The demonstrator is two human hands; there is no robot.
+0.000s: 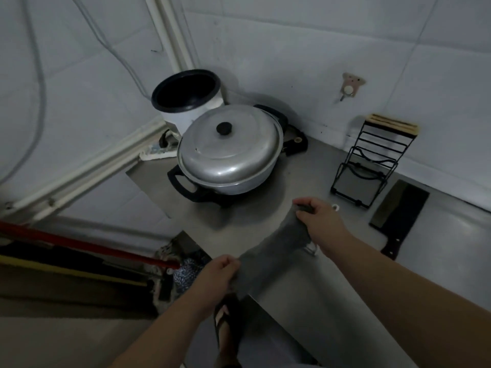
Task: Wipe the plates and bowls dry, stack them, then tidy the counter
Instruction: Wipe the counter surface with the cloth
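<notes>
Above the table corner: a grey cloth is stretched taut between both hands.
Cloth axis: diagonal, near-left end low, far-right end higher.
Left hand: fingers curled, gripping the near end.
Right hand: fingers clenched round the far end.
Beyond: lidded aluminium pot; cleaver lying flat at right.

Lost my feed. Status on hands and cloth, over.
Left hand and right hand both grip grey cloth, stretched over counter. Cleaver lies right; lidded pot ahead.
</notes>
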